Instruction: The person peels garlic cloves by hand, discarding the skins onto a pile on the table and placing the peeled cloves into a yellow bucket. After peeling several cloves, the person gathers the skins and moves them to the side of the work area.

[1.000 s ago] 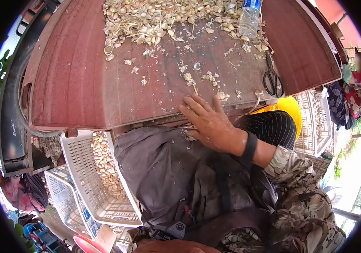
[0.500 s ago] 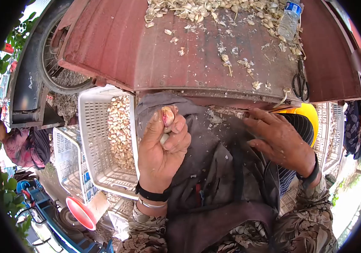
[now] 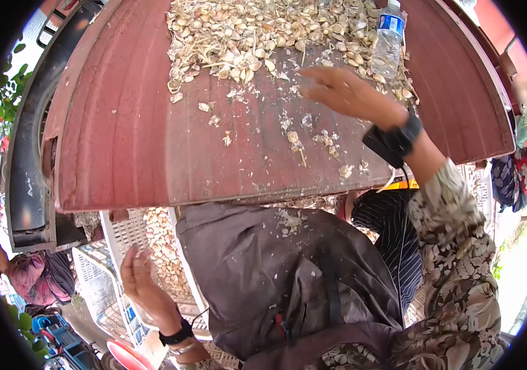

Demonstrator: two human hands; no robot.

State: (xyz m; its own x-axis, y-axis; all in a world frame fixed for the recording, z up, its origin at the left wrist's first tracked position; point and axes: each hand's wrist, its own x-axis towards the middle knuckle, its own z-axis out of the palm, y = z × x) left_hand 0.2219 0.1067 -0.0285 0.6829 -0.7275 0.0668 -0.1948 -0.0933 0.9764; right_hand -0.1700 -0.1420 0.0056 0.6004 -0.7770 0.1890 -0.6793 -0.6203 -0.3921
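Observation:
My left hand (image 3: pixel 144 288) is over the white plastic crate (image 3: pixel 129 237) on the left, beside the peeled-looking garlic cloves (image 3: pixel 163 253) in it. Its fingers are somewhat blurred but extended, and nothing shows in them. Stretched over the red metal surface, my right hand (image 3: pixel 343 92) has its fingers out flat, just short of the pile of garlic cloves (image 3: pixel 239 46). A plastic bottle (image 3: pixel 388 46) with a blue label stands among the cloves, beyond that hand. Bits of skin lie on the dark apron (image 3: pixel 263 265) across my lap.
The red metal table (image 3: pixel 122 123) has a raised front edge before my knees. Scraps of garlic skin (image 3: pixel 294 142) are scattered on it. A red funnel-like object (image 3: pixel 129 354) is low on the left. Another person (image 3: pixel 41 277) sits at the far left.
My left hand has moved left and down to the crate, and the garlic clove it held no longer shows. My right hand has gone from the table's edge forward toward the pile. The view has tilted up.

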